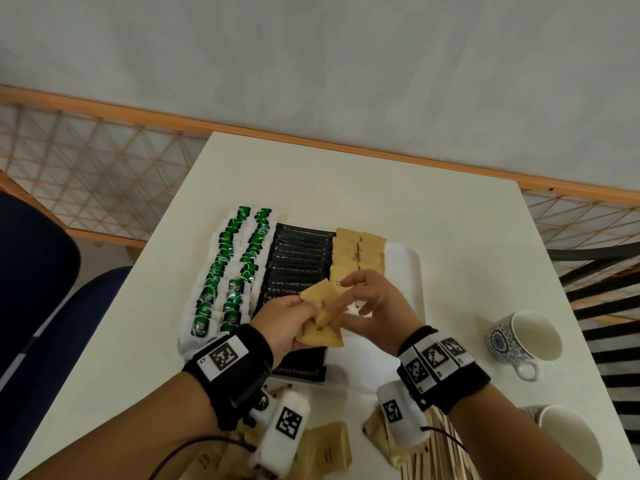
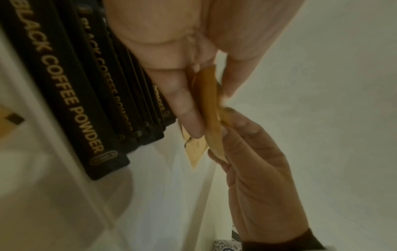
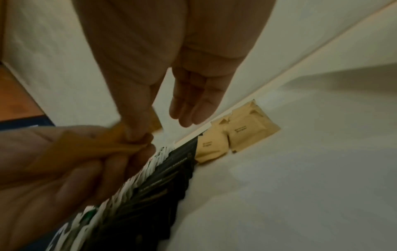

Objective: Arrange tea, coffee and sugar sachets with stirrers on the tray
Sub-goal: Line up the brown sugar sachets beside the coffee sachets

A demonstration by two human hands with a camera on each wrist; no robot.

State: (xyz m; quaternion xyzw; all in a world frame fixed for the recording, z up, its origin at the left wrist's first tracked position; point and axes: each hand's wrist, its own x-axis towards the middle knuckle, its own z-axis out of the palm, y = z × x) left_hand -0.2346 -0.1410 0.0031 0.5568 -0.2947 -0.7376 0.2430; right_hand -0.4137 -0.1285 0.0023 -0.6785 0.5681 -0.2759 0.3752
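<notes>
Over the white tray (image 1: 408,271), my left hand (image 1: 308,313) grips a fanned bunch of brown sugar sachets (image 1: 320,322). My right hand (image 1: 337,299) pinches one sachet of that bunch (image 3: 103,146) between thumb and forefinger, its other fingers held straight. On the tray lie two columns of green tea bags (image 1: 228,271), a row of black coffee sachets (image 1: 298,265) and two short columns of sugar sachets (image 1: 360,251). In the left wrist view the held sachets (image 2: 211,108) show edge-on beside the coffee sachets (image 2: 71,95).
Loose sugar sachets (image 1: 325,448) and wooden stirrers (image 1: 440,455) lie on the table's near edge under my wrists. Two patterned cups (image 1: 526,337) (image 1: 568,434) stand at the right. A blue chair (image 1: 41,271) is at the left. The tray's right part is bare.
</notes>
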